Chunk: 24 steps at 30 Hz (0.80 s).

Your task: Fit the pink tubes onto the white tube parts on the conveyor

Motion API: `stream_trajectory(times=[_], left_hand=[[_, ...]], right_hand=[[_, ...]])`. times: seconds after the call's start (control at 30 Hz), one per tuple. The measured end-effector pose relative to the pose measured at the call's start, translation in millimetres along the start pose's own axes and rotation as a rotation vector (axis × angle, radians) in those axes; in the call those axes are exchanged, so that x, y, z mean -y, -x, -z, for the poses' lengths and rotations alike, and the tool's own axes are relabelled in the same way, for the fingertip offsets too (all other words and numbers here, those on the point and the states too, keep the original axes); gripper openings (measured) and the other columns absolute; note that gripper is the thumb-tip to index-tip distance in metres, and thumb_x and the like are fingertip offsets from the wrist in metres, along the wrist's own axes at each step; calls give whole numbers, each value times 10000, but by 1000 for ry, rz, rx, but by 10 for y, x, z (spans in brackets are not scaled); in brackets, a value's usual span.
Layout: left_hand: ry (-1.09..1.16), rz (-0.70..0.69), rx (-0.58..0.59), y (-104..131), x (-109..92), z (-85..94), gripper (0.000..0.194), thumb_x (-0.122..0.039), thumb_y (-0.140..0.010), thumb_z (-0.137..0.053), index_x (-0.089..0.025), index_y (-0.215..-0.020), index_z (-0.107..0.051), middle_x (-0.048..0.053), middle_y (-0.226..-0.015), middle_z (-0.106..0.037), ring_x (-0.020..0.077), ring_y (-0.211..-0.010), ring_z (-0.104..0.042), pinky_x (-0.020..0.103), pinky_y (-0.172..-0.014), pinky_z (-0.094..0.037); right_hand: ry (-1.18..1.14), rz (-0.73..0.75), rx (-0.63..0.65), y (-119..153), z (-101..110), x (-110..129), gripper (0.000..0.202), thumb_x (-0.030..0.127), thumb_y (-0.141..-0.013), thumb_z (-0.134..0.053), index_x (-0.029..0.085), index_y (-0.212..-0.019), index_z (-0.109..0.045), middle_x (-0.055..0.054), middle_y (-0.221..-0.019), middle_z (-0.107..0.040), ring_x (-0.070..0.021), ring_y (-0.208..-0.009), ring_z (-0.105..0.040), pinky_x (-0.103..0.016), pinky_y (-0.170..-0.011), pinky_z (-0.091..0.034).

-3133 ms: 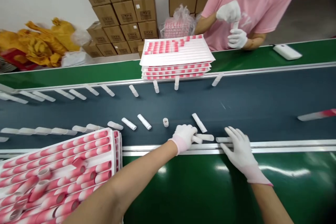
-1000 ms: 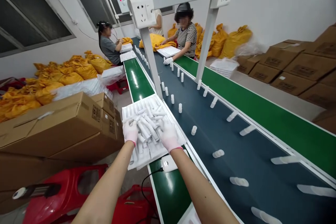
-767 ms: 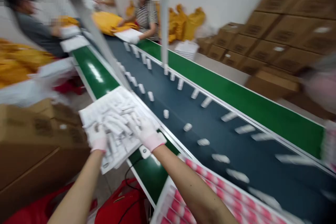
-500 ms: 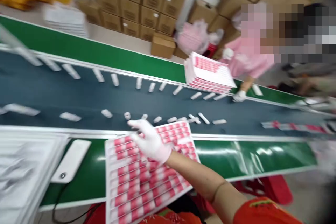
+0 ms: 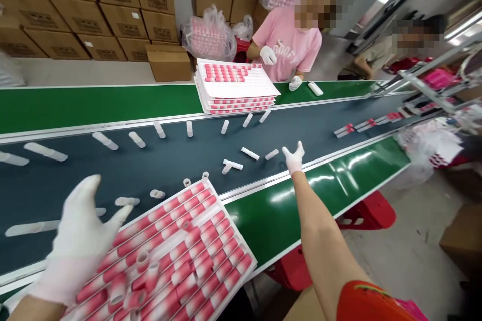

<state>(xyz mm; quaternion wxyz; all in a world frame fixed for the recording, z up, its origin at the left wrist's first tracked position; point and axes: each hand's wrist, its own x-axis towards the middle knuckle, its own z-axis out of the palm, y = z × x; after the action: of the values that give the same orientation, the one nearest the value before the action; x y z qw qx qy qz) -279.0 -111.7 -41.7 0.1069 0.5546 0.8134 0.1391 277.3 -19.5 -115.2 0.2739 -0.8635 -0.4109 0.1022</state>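
Observation:
My right hand (image 5: 294, 159), in a white glove, reaches over the near side of the conveyor belt with fingers apart and nothing in them. Just left of it lies a small white tube (image 5: 271, 154). My left hand (image 5: 81, 233), gloved too, is spread above the left edge of a white tray (image 5: 241, 233) and holds nothing. Rows of short pink-and-white tubes (image 5: 226, 246) fill most of the tray's grooves. Several loose tubes (image 5: 151, 276) lie on top of these rows, some tilted with their open ends showing.
White tubes lie in two lines along the dark belt (image 5: 181, 155); pink-and-white pieces (image 5: 365, 124) are farther right. Across it, a stack of filled trays (image 5: 241, 93) stands on the green ledge before a person in pink (image 5: 282, 35). Red stools (image 5: 369, 210) and cardboard boxes (image 5: 120, 15) stand around.
The view has swung to the right. My right hand has moved from over the tray out to the belt on the right. My left hand has come into view at the lower left.

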Motion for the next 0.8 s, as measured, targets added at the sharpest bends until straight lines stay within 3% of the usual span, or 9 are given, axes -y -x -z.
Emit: stream_trajectory(times=[0.07, 0.13, 0.23, 0.33, 0.47, 0.6, 0.7, 0.8], left_hand=[[83, -51, 38, -25, -156, -282, 848, -526, -856, -668, -532, -1530, -153, -133, -1625, -341, 259, -1340, -544, 404, -1076, -506], [152, 35, 94, -20, -232, -539, 912, -454, -801, -730, -513, -1531, -187, -106, -1638, -328, 264, -1334, -555, 404, -1082, -511], [264, 163, 222, 14, -252, -773, 985, -451, -759, -742, -348, -1584, -214, 37, -1645, -342, 320, -1399, -491, 452, -1148, -456], [360, 153, 321, 19, -257, -841, 992, -504, -786, -675, -198, -1605, -207, 155, -1641, -323, 364, -1469, -385, 503, -1197, -377], [400, 88, 483, -75, -269, -889, 852, -491, -814, -603, -202, -1560, -309, 142, -1605, -399, 322, -1449, -432, 480, -1212, -351], [376, 61, 651, -194, -303, -979, 688, -508, -832, -578, -219, -1447, -474, 115, -1360, -658, 290, -1301, -595, 425, -1124, -467], [382, 56, 661, -262, -359, -1042, 477, -499, -841, -546, -219, -1221, -620, 85, -1209, -734, 267, -1142, -689, 351, -982, -562], [353, 16, 578, -343, -430, -1089, 397, -487, -878, -469, -212, -1113, -633, 75, -1017, -757, 259, -938, -726, 376, -903, -582]], right_hand=[[4, 41, 87, -43, -189, -205, 902, 410, -885, -591, 78, -1601, -156, -242, -1503, -383, -274, -1309, -503, -370, -1065, -436], [16, 92, 178, -105, -464, -260, 885, 364, -886, -595, 80, -1602, -161, -198, -1407, -520, -229, -1208, -575, -327, -1022, -462], [61, 151, 258, -266, -856, -114, 655, 251, -943, -448, 74, -1557, -305, -180, -1338, -595, -226, -1199, -580, -341, -1051, -445], [139, 245, 334, -440, -1058, 137, 519, 220, -950, -416, 139, -1454, -505, -161, -1379, -576, -268, -1279, -517, -373, -1101, -401], [271, 435, 536, -449, -1119, 349, 368, 311, -884, -629, 256, -1243, -691, -105, -1288, -632, -297, -1238, -533, -364, -1061, -415], [440, 463, 597, -210, -1080, 296, 274, 215, -859, -629, 161, -1118, -700, -165, -1127, -674, -316, -1091, -619, -400, -967, -449], [524, 416, 622, -65, -937, 174, 235, 191, -799, -658, 123, -1023, -674, -135, -927, -699, -270, -855, -671, -343, -786, -493], [511, 461, 638, 9, -742, 149, 263, 215, -847, -603, 155, -1101, -632, -73, -946, -712, -198, -817, -667, -266, -715, -489]])
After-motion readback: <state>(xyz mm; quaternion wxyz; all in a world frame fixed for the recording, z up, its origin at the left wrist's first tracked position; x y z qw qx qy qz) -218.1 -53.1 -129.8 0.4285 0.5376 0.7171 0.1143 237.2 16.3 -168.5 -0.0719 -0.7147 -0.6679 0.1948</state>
